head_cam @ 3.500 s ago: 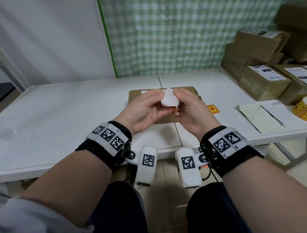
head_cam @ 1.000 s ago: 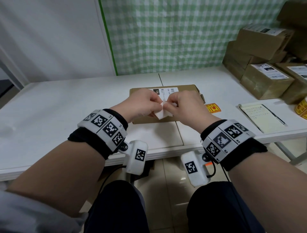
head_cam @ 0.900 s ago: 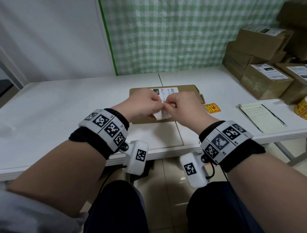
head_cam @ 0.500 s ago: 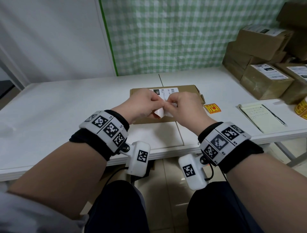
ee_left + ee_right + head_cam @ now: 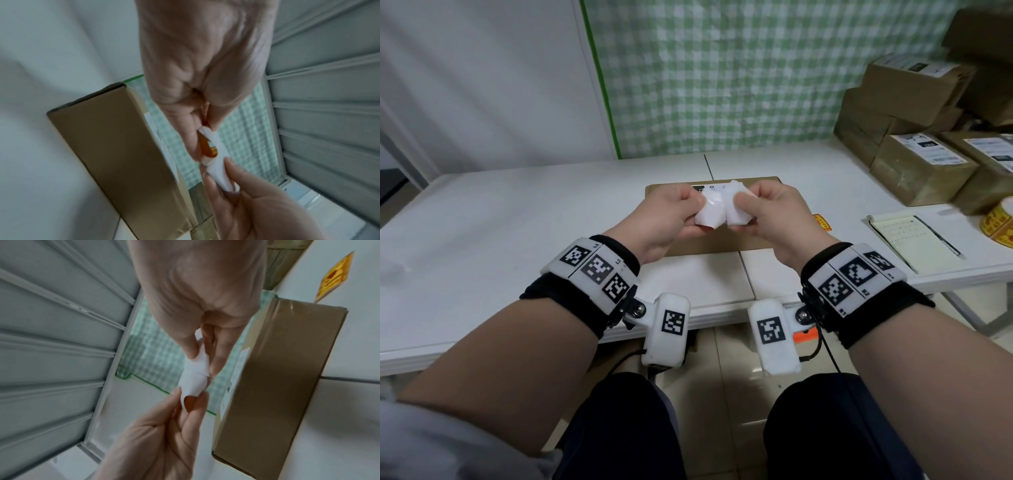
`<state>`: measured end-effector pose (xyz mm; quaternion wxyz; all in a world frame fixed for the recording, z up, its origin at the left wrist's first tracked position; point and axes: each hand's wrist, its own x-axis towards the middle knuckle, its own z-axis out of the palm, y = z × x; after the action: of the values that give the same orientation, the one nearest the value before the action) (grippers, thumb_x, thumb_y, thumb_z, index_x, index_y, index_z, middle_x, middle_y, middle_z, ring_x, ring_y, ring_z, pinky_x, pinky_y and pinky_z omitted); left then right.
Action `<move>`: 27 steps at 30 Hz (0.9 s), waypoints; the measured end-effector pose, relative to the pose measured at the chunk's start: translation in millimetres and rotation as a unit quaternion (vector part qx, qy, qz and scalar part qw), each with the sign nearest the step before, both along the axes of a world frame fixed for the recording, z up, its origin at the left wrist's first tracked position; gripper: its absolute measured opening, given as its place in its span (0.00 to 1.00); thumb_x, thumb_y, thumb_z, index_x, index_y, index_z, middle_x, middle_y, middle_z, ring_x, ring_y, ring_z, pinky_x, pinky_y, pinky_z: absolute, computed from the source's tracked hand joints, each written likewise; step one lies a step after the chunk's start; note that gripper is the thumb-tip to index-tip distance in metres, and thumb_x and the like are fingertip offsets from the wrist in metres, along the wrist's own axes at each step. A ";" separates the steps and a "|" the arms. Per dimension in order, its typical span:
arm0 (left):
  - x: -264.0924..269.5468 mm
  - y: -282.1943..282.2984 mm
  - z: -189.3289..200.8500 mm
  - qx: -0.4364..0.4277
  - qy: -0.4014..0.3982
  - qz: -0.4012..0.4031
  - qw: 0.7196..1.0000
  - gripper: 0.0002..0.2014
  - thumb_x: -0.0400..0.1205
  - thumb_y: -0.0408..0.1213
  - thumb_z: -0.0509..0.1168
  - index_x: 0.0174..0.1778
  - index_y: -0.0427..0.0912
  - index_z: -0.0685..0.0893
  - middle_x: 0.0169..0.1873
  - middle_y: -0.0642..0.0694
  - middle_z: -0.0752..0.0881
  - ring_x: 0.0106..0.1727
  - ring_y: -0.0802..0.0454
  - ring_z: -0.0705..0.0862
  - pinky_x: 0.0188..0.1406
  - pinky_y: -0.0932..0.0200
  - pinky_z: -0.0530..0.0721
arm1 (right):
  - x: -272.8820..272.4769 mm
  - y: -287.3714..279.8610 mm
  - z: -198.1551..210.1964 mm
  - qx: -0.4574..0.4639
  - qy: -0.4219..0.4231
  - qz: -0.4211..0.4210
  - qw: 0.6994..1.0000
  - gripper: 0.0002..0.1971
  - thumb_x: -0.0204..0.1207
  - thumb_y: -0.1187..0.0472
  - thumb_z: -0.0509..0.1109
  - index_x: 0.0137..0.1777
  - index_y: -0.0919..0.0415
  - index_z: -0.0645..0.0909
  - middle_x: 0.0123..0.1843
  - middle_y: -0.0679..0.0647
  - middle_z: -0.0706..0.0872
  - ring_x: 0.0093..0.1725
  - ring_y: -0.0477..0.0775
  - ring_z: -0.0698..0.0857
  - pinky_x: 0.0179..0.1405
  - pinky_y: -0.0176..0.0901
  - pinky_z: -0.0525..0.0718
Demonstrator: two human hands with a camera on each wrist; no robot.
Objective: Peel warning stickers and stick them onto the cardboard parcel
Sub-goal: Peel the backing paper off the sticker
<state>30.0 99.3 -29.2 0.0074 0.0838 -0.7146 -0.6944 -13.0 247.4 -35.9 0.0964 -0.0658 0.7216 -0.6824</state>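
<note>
My left hand (image 5: pixel 697 209) and right hand (image 5: pixel 743 205) hold one warning sticker on its white backing paper (image 5: pixel 717 212) above the flat cardboard parcel (image 5: pixel 722 240). In the left wrist view my left hand (image 5: pixel 202 134) pinches the orange-yellow sticker (image 5: pixel 208 150), which is partly lifted from the backing paper (image 5: pixel 221 175). In the right wrist view my right hand (image 5: pixel 202 360) pinches the backing paper (image 5: pixel 194 373), whose far end curls at the left fingertips. The parcel (image 5: pixel 277 369) lies on the table just under the hands and carries a white shipping label on top.
A loose warning sticker (image 5: pixel 822 222) lies on the white table (image 5: pixel 517 222) right of the parcel. Further right are a notebook with a pen (image 5: pixel 914 241), a sticker roll (image 5: pixel 1000 226) and several stacked labelled parcels (image 5: pixel 921 164). A green checked wall stands behind.
My hands have lifted and drawn slightly apart. The white paper, earlier pinched small between close fingertips, now bows out wide between them, its curled edge lifted.
</note>
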 end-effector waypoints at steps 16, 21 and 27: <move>2.3 4.5 8.5 0.120 -0.018 0.010 0.993 0.06 0.80 0.31 0.61 0.45 0.33 0.82 0.41 0.40 0.88 0.37 0.49 0.90 0.35 0.59 0.89 | 5.9 -5.6 6.1 0.166 0.112 -0.055 0.978 0.10 0.53 0.56 0.75 0.23 0.53 0.75 0.30 0.55 0.84 0.37 0.67 0.87 0.43 0.64 0.88; -0.6 8.2 3.4 -0.008 -0.010 0.038 0.999 0.06 0.77 0.26 0.67 0.37 0.37 0.78 0.36 0.44 0.85 0.33 0.56 0.86 0.25 0.69 0.84 | 7.0 -6.4 3.8 0.163 0.123 -0.033 0.978 0.13 0.60 0.61 0.75 0.26 0.55 0.71 0.31 0.54 0.80 0.34 0.55 0.80 0.40 0.59 0.86; -3.5 13.0 3.2 0.072 -0.020 0.008 0.997 0.10 0.80 0.23 0.62 0.36 0.39 0.74 0.39 0.43 0.84 0.39 0.52 0.84 0.29 0.67 0.87 | -1.4 8.1 1.2 -0.015 0.008 -0.003 1.000 0.12 0.71 0.73 0.71 0.34 0.62 0.72 0.46 0.65 0.83 0.39 0.60 0.85 0.37 0.48 0.91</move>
<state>26.5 112.2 -25.9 -0.0078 0.1040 -0.6617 -0.7424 -14.4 255.5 -34.6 0.0873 -0.0708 0.7122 -0.6930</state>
